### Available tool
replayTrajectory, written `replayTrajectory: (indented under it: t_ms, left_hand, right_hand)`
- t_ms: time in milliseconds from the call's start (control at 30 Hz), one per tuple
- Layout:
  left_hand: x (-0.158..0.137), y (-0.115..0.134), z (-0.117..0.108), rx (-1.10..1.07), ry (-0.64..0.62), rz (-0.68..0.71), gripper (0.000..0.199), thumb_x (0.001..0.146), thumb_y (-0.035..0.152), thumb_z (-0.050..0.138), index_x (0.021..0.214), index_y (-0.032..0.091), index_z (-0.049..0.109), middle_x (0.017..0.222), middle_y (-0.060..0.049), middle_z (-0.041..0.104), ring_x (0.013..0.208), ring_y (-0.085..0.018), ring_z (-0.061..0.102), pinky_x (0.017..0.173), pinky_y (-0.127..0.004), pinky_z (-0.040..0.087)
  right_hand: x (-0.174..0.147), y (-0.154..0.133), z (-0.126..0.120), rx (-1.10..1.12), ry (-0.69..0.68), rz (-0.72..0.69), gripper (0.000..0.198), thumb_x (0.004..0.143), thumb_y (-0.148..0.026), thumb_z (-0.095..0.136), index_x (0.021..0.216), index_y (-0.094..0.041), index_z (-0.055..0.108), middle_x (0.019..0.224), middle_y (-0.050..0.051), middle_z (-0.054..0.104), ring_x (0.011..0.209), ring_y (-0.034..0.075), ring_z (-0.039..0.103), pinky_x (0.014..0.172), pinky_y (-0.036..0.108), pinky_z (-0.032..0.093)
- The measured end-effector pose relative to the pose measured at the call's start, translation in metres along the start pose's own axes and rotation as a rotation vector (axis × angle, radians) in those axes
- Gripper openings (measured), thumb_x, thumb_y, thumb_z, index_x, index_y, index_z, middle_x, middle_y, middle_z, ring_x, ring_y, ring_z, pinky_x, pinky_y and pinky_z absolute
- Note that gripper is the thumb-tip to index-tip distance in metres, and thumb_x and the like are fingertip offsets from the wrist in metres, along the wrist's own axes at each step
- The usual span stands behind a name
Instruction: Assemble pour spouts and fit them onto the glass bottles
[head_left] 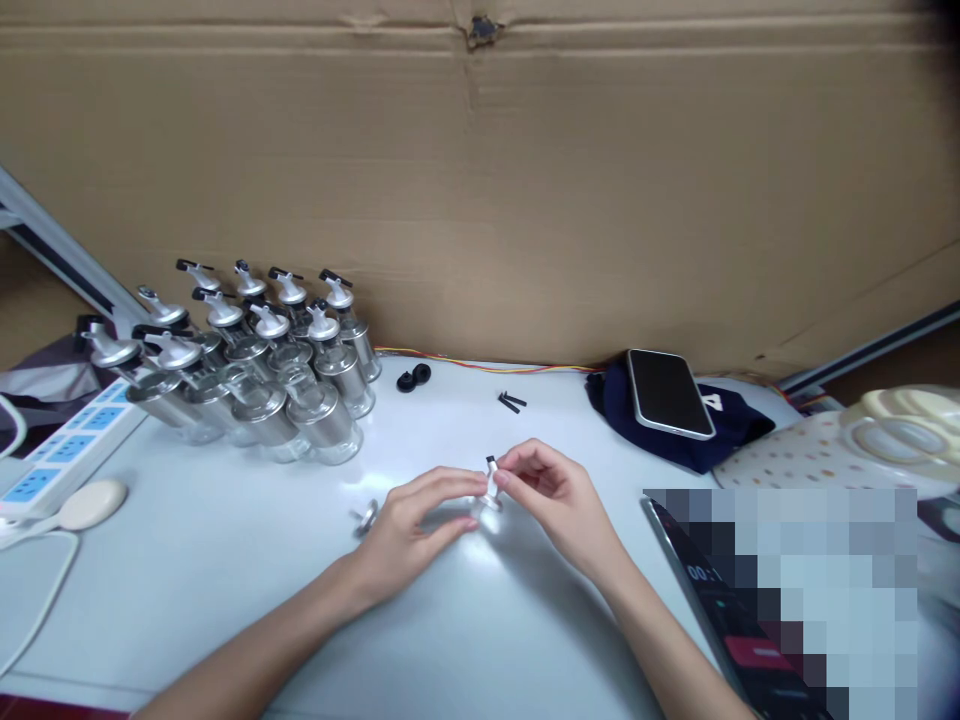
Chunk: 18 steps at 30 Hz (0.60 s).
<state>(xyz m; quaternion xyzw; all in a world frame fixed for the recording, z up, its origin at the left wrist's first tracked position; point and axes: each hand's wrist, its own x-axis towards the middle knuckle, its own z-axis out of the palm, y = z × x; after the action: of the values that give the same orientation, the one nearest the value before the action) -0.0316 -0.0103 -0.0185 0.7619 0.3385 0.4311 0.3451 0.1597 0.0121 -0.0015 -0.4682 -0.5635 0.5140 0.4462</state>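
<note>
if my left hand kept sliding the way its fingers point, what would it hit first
Almost at once the small silver spout piece pinched between left hand and right hand; past it, the right hand's fingertips. Depth looks shared, though unsure.

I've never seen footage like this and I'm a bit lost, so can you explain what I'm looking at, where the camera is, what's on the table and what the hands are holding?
This is one picture from a camera worn on a person's head, looking forward and down, so the two bare arms coming in from below are the wearer's own. There is no machine here.

The left hand and right hand meet over a white table and together pinch a small silver spout piece with a black tip. A similar small metal part lies just left of the left hand.

At the back left stands a cluster of glass bottles with metal pourer tops. Nearby lie two black rubber rings and some small black pins. To the right, a phone rests face up on dark cloth. A power strip sits at the far left, and a cardboard wall stands behind.
</note>
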Motion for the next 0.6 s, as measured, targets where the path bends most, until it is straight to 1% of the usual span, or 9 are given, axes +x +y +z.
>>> replayTrajectory:
  t_ms: [67, 133, 200, 233, 300, 367, 433, 500, 600]
  left_hand:
    - [0.005, -0.003, -0.006, 0.027, -0.004, -0.065, 0.032, 0.088, 0.025, 0.062, 0.120, 0.024, 0.060, 0.121, -0.009, 0.068, 0.112, -0.023, 0.064, 0.095, -0.038, 0.053]
    - [0.014, -0.010, -0.014, 0.097, 0.077, -0.190, 0.037, 0.090, 0.028, 0.057, 0.127, 0.022, 0.052, 0.129, -0.012, 0.061, 0.118, -0.024, 0.059, 0.096, -0.041, 0.052]
    - [0.028, -0.023, -0.023, 0.236, 0.181, -0.300, 0.039, 0.093, 0.027, 0.050, 0.131, 0.019, 0.045, 0.135, -0.015, 0.056, 0.125, -0.025, 0.054, 0.097, -0.043, 0.050]
    - [0.035, -0.030, -0.028, 0.325, 0.191, -0.321, 0.042, 0.092, 0.025, 0.049, 0.133, 0.017, 0.042, 0.137, -0.017, 0.053, 0.127, -0.026, 0.052, 0.098, -0.043, 0.049]
    - [0.051, -0.046, -0.036, 0.535, 0.157, -0.317, 0.047, 0.092, 0.022, 0.048, 0.137, 0.015, 0.036, 0.139, -0.017, 0.050, 0.132, -0.026, 0.047, 0.104, -0.043, 0.045]
    - [0.068, -0.061, -0.042, 0.617, 0.171, -0.332, 0.049, 0.091, 0.018, 0.047, 0.139, 0.012, 0.033, 0.141, -0.019, 0.047, 0.135, -0.028, 0.042, 0.111, -0.046, 0.037]
    - [0.084, -0.075, -0.046, 0.665, 0.175, -0.357, 0.049, 0.092, 0.014, 0.046, 0.138, 0.009, 0.035, 0.141, -0.022, 0.046, 0.136, -0.030, 0.041, 0.112, -0.048, 0.033]
    - [0.099, -0.086, -0.048, 0.700, 0.140, -0.380, 0.044, 0.091, 0.013, 0.047, 0.134, 0.006, 0.041, 0.137, -0.024, 0.050, 0.133, -0.032, 0.044, 0.111, -0.050, 0.033]
    - [0.115, -0.095, -0.051, 0.719, 0.037, -0.390, 0.032, 0.091, 0.016, 0.055, 0.122, 0.010, 0.055, 0.126, -0.017, 0.060, 0.121, -0.029, 0.055, 0.105, -0.050, 0.041]
  right_hand:
    - [0.000, 0.000, 0.001, 0.040, 0.018, -0.001, 0.030, 0.071, -0.045, 0.075, 0.077, -0.021, 0.059, 0.070, 0.001, 0.063, 0.066, 0.016, 0.061, 0.065, 0.029, 0.049]
    - [0.000, -0.001, 0.000, 0.076, 0.040, -0.010, 0.031, 0.073, -0.045, 0.073, 0.087, -0.022, 0.059, 0.072, 0.000, 0.063, 0.066, 0.016, 0.061, 0.066, 0.029, 0.049]
    - [0.000, -0.003, 0.000, 0.063, 0.053, -0.029, 0.032, 0.076, -0.044, 0.070, 0.097, -0.022, 0.061, 0.071, -0.001, 0.061, 0.066, 0.016, 0.060, 0.067, 0.030, 0.049]
    - [0.000, -0.005, -0.001, 0.038, 0.056, -0.037, 0.031, 0.078, -0.044, 0.068, 0.100, -0.022, 0.062, 0.070, -0.001, 0.060, 0.066, 0.016, 0.060, 0.068, 0.031, 0.049]
    - [0.000, -0.007, -0.002, -0.015, 0.064, -0.047, 0.029, 0.080, -0.044, 0.064, 0.099, -0.022, 0.065, 0.067, -0.001, 0.059, 0.066, 0.017, 0.058, 0.068, 0.031, 0.049]
    - [-0.001, -0.009, -0.003, -0.035, 0.073, -0.046, 0.028, 0.081, -0.046, 0.063, 0.094, -0.022, 0.066, 0.066, -0.001, 0.058, 0.065, 0.017, 0.057, 0.068, 0.031, 0.049]
    - [0.000, -0.009, -0.003, -0.026, 0.085, -0.051, 0.028, 0.079, -0.048, 0.064, 0.089, -0.022, 0.065, 0.067, -0.001, 0.058, 0.063, 0.016, 0.056, 0.065, 0.030, 0.048]
    - [0.000, -0.009, -0.003, -0.022, 0.092, -0.060, 0.029, 0.077, -0.050, 0.065, 0.085, -0.022, 0.063, 0.067, -0.001, 0.056, 0.061, 0.015, 0.053, 0.062, 0.029, 0.047]
    - [0.001, -0.008, -0.004, -0.023, 0.105, -0.080, 0.031, 0.079, -0.053, 0.063, 0.082, -0.022, 0.060, 0.066, -0.001, 0.055, 0.060, 0.015, 0.051, 0.060, 0.028, 0.045]
